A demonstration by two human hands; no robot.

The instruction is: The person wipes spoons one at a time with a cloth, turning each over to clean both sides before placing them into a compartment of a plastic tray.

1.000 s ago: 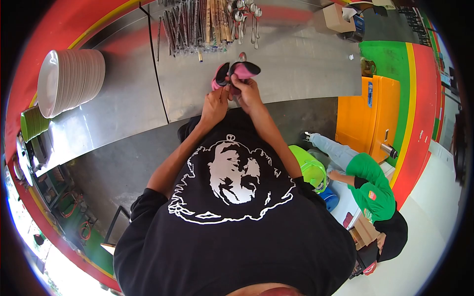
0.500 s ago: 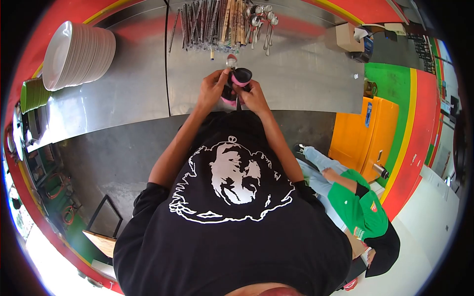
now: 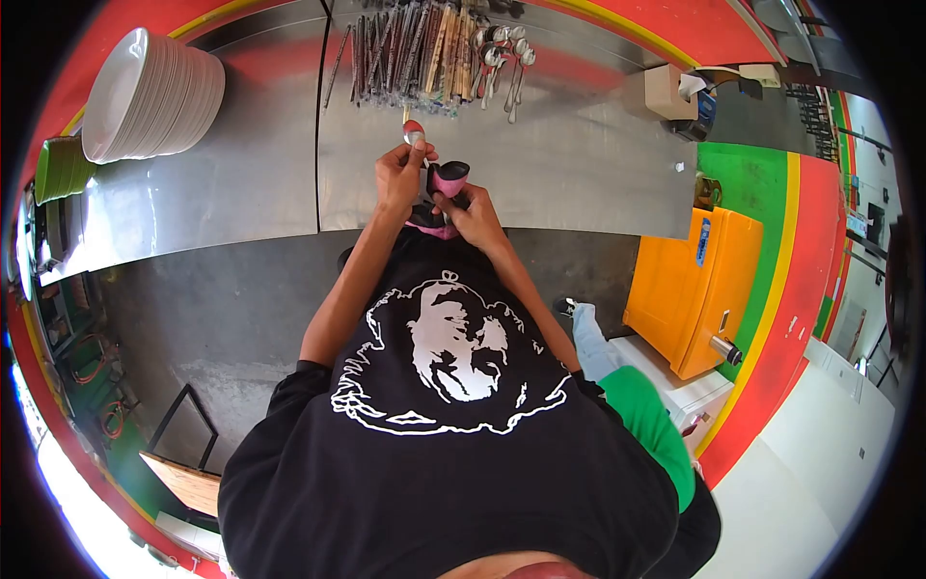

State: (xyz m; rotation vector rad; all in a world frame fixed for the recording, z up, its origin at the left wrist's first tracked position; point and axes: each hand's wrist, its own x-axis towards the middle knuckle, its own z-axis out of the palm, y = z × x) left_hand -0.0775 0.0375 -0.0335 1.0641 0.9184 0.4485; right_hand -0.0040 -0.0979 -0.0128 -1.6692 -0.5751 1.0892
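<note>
My left hand (image 3: 397,177) pinches a metal spoon (image 3: 413,137) by its handle, bowl up, above the front part of the steel table. Right beside it, my right hand (image 3: 475,216) grips a pink-and-black object (image 3: 449,180) with a rounded, cup-like upper end. A second pink-and-black part shows lower down, close to my shirt; whether the two are joined is hidden by my hands. Beyond my hands lie many wrapped chopsticks (image 3: 410,58) in a spread pile. Several metal spoons (image 3: 502,58) lie to the right of them.
A tall stack of white plates (image 3: 145,96) and a stack of green dishes (image 3: 63,169) stand at the left of the steel table (image 3: 569,164). A tissue box (image 3: 670,92) sits at its right end. An orange cooler (image 3: 704,289) and a person in green (image 3: 641,425) are to my right.
My left hand has moved left and lifted the spoon away from the pink-and-black object. My right hand has shifted slightly left and down. The person in green has moved closer behind my right side.
</note>
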